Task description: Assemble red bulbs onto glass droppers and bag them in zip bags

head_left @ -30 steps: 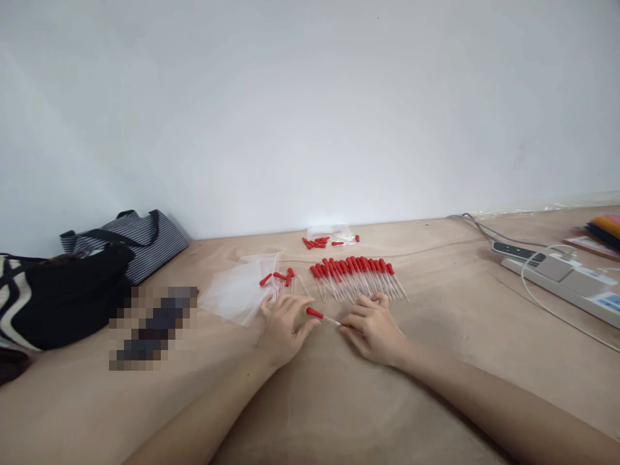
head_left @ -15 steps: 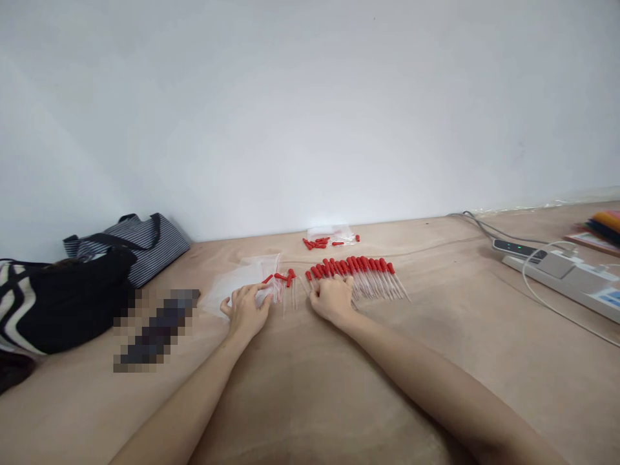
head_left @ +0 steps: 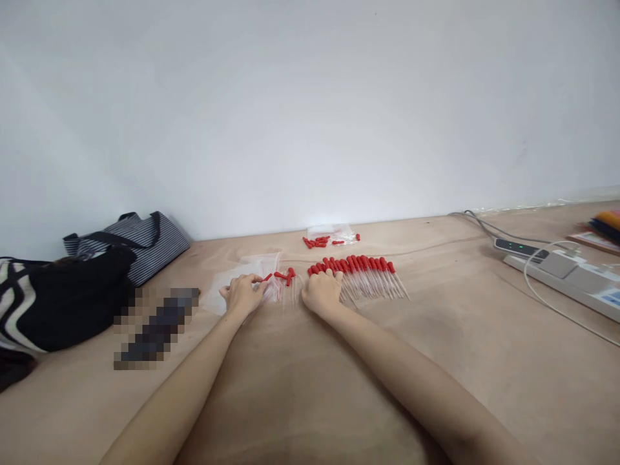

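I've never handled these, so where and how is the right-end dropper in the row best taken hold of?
Probably by its red bulb, pinched from the right: that is its thickest part, the stem is thin, and neighbouring droppers crowd only its left.

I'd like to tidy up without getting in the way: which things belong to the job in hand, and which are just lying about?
Seemingly part of the job:
red-topped droppers
loose red bulbs
thin tubes
clear plastic bags

Apparently just lying about:
striped bag
black bag
power strip
colourful stack
pixelated dark object, unidentifiable
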Action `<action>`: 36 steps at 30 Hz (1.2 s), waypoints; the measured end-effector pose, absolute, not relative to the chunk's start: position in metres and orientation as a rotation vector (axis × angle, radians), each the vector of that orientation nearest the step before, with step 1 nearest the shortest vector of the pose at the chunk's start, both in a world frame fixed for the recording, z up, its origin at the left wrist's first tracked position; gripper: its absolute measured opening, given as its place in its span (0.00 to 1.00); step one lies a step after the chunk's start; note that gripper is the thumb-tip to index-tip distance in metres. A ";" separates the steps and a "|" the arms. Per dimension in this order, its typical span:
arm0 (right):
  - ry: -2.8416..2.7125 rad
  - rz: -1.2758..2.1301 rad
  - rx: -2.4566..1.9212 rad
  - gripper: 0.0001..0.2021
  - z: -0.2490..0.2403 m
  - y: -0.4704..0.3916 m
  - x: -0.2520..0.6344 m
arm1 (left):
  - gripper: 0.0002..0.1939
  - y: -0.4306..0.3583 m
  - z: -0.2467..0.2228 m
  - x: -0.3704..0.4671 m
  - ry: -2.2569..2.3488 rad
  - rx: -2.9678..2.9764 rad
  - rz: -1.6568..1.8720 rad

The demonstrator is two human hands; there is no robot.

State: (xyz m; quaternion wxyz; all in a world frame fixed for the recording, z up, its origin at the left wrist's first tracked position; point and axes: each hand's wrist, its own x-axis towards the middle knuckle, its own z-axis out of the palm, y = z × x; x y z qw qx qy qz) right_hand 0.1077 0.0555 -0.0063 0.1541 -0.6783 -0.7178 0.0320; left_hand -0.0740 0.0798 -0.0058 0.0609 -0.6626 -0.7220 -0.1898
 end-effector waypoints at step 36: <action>-2.185 0.069 -1.313 0.04 -0.033 -0.016 0.229 | 0.06 -0.008 -0.022 0.011 -1.379 -2.742 -0.778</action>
